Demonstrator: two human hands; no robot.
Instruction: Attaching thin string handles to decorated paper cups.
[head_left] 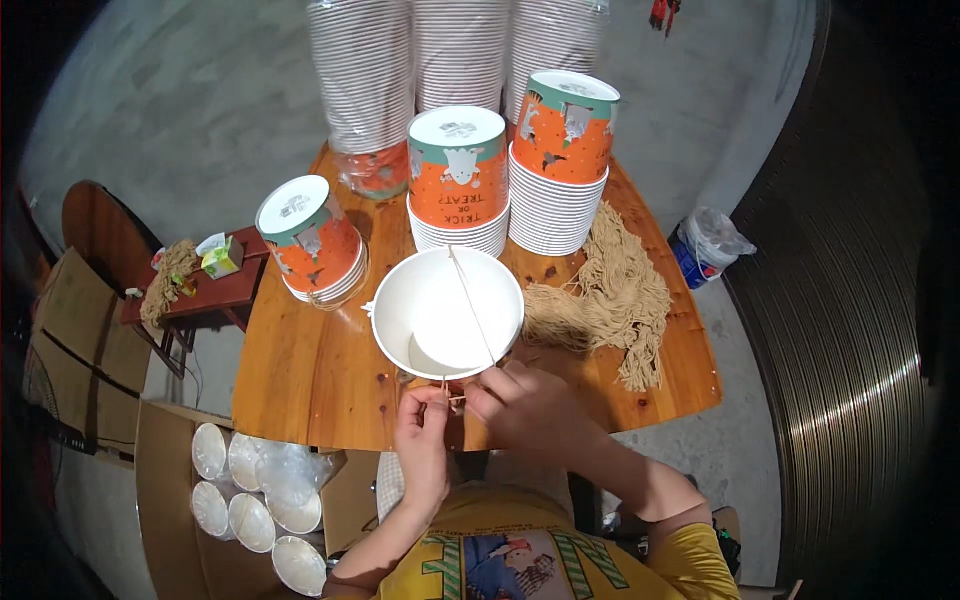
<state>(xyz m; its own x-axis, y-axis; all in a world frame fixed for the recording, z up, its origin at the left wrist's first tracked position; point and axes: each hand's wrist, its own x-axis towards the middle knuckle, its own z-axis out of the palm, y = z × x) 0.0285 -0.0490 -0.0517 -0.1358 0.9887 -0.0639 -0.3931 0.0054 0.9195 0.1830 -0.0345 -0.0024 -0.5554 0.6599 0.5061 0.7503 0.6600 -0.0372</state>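
Note:
A white-lined paper bucket (400, 318) sits with its open mouth facing me near the table's front edge. A thin tan cord (469, 297) runs across the mouth from the far rim to the near right rim. At the near rim, my left hand (421, 430) pinches a short end of cord. Close beside it, my right hand (525, 408) has its fingers closed at the same spot, on the cord as far as I can see. The fingertips partly hide the cord there. A small bit of cord shows at the bucket's left rim.
Upside-down stacks of orange and green buckets (458, 185) stand behind, with tall plastic-wrapped stacks (360, 85) beyond. A bundle of tan cords (625, 295) lies on the wooden table (310, 385) at right. Bagged bucket stacks fill a cardboard box (165, 480) at lower left.

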